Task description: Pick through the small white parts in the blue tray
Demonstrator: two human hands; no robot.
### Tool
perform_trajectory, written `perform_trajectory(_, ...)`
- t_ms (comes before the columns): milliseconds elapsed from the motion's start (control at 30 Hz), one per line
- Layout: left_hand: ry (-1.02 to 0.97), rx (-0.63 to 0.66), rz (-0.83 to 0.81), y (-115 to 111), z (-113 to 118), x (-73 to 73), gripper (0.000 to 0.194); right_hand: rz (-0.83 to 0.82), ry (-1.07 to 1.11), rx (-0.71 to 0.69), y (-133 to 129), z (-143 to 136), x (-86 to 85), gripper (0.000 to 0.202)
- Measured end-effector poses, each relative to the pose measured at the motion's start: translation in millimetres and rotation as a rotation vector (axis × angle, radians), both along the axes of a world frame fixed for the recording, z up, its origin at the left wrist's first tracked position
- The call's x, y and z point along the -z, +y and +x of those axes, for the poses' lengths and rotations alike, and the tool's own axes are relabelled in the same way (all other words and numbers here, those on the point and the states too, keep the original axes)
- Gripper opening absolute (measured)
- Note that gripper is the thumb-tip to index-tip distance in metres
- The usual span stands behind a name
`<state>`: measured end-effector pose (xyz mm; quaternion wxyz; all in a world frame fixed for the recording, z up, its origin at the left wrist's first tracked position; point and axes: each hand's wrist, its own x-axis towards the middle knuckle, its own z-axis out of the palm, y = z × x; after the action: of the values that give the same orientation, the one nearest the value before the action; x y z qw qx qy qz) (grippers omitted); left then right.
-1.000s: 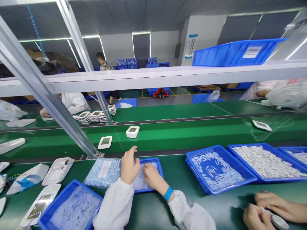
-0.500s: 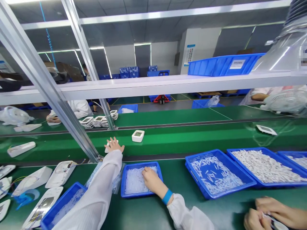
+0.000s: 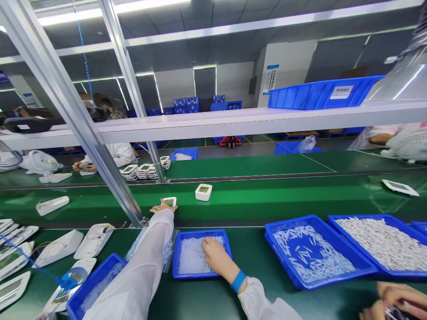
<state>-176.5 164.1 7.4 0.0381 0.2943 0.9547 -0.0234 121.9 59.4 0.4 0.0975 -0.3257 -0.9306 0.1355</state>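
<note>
My left hand (image 3: 163, 207) reaches over the green conveyor belt (image 3: 250, 198) with its fingers spread. Touching or just behind its fingertips is a small white device with a screen (image 3: 170, 201); I see no grip around it. A similar boxy white device (image 3: 203, 192) sits a little to the right on the belt. My right hand (image 3: 215, 255), with a blue wristband, rests in a shallow blue tray (image 3: 200, 276) of small translucent pieces (image 3: 191, 255). Its fingers are pinched together among the pieces, and what they hold is hidden.
At right, one blue tray (image 3: 293, 284) holds thin translucent pieces, another (image 3: 376, 258) white ones. Another person's hands (image 3: 393, 298) work at lower right. White casings (image 3: 60, 249) with wires lie left. A metal post (image 3: 110, 169) and a shelf (image 3: 216, 126) stand ahead.
The view has shifted, so most things sit further right. The white device now shows to the right of my left hand's fingers. My right hand stays in the tray.
</note>
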Motion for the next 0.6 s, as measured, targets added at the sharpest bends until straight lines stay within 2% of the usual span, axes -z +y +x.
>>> perform_trajectory(167,-0.034,0.033,-0.022,3.1,18.3,-7.3,0.099,0.003,0.002,0.006,-0.6,1.1,-2.7,0.030)
perform_trajectory(367,-0.042,0.127,-0.012,3.3,33.7,-27.8,0.092,0.000,-0.002,0.007,-0.9,0.8,-3.1,0.030)
perform_trajectory(467,-0.004,0.234,-0.007,0.1,43.9,-37.9,0.095,0.004,-0.001,0.010,-0.3,0.1,-1.2,0.030)
perform_trajectory(600,0.091,0.452,0.033,-15.8,64.1,-52.2,0.095,0.003,-0.005,0.008,-0.1,-0.6,-1.5,0.031)
